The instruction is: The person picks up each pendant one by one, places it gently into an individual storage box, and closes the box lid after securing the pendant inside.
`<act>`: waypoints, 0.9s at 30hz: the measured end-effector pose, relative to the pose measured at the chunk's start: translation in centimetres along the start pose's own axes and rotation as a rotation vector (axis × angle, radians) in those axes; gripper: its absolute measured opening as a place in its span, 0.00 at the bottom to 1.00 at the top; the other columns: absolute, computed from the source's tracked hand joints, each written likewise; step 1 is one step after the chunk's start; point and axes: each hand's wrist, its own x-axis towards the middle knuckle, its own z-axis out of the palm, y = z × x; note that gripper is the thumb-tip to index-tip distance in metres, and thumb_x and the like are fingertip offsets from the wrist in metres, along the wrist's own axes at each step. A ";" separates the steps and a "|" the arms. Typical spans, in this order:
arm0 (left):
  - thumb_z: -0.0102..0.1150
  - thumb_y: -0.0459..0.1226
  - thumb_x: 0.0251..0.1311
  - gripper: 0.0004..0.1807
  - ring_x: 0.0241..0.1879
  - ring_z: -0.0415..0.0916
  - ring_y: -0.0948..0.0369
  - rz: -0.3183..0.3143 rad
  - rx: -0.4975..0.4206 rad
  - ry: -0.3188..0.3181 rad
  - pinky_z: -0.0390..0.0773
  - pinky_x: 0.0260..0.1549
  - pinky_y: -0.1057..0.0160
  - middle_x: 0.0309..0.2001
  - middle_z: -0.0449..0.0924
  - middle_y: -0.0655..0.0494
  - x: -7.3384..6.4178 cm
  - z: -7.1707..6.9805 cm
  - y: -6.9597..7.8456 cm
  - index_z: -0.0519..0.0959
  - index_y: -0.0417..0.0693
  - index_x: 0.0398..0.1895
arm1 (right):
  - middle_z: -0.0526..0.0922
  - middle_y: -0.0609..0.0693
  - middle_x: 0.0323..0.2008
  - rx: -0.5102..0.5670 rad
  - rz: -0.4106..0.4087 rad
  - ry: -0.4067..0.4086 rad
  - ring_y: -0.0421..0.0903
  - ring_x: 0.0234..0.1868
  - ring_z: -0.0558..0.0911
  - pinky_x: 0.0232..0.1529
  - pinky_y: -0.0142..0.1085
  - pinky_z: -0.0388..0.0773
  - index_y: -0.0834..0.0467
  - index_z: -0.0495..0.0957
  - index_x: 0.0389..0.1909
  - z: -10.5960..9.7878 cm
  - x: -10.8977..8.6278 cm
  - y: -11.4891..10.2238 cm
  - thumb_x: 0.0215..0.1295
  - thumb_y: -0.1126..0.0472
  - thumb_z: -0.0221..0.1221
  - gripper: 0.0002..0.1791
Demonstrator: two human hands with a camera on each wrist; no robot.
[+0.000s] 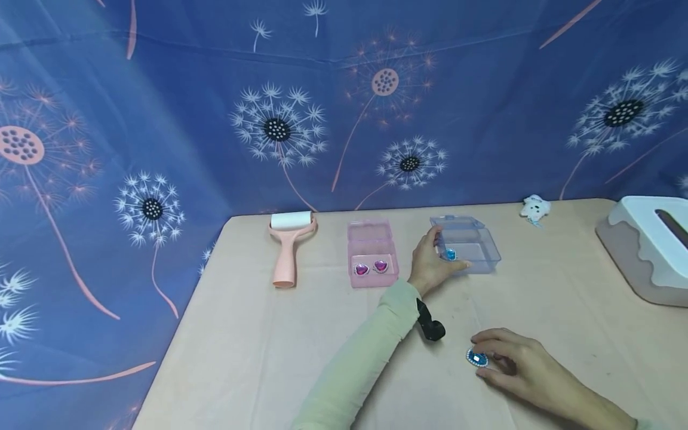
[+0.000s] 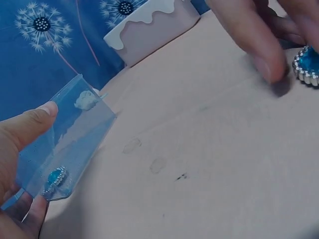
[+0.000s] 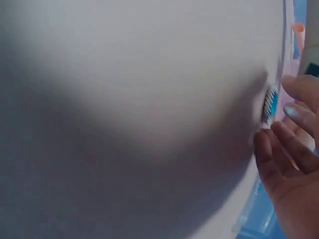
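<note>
The right hand rests low on the beige tablecloth, its curled fingers closing round a blue faceted gem set in a beaded silver rim; the gem lies flat on the cloth, touched by the fingertips at its far and near edges, its left edge bare. From the left wrist view the same gem sits just beside a fingertip, its rim knobbly and bright. Further back the left hand, in a pale green sleeve, grips the near left corner of a clear bluish hard plastic box with a hinged lid, thumb on one wall and fingers below; a second blue gem lies inside at that corner. Just left stands a pink translucent plastic box holding two pink heart-shaped gems. A peach-handled lint roller lies further left, a small white fluffy toy at the back, a white and taupe tissue box at the far right
</note>
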 end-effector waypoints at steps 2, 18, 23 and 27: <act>0.80 0.45 0.39 0.50 0.57 0.72 0.61 -0.003 0.003 0.004 0.73 0.55 0.66 0.59 0.74 0.58 0.1 0.0 0.0 0.64 0.58 0.69 | 0.82 0.42 0.40 0.031 -0.027 0.028 0.28 0.34 0.77 0.33 0.14 0.69 0.49 0.85 0.34 0.5 -0.2 0.0 0.37 0.67 0.76 0.20; 0.80 0.44 0.39 0.49 0.58 0.72 0.61 -0.011 0.001 0.006 0.73 0.56 0.66 0.59 0.74 0.56 0.0 -0.1 0.1 0.64 0.58 0.68 | 0.80 0.38 0.37 0.047 -0.098 0.047 0.27 0.31 0.73 0.30 0.15 0.67 0.46 0.81 0.33 1.3 -0.1 0.3 0.35 0.71 0.75 0.24; 0.80 0.44 0.39 0.50 0.58 0.72 0.61 -0.004 -0.014 0.005 0.73 0.57 0.66 0.59 0.74 0.56 0.1 0.0 0.1 0.64 0.57 0.69 | 0.77 0.38 0.38 0.051 -0.126 0.033 0.26 0.30 0.69 0.27 0.15 0.64 0.46 0.79 0.34 1.3 0.0 0.4 0.35 0.72 0.75 0.25; 0.80 0.44 0.39 0.49 0.58 0.72 0.62 -0.012 -0.009 0.011 0.72 0.57 0.66 0.59 0.75 0.57 0.0 0.0 0.2 0.65 0.58 0.68 | 0.77 0.37 0.36 0.078 -0.099 0.011 0.26 0.29 0.69 0.26 0.16 0.64 0.46 0.78 0.31 1.1 0.2 0.4 0.34 0.72 0.75 0.24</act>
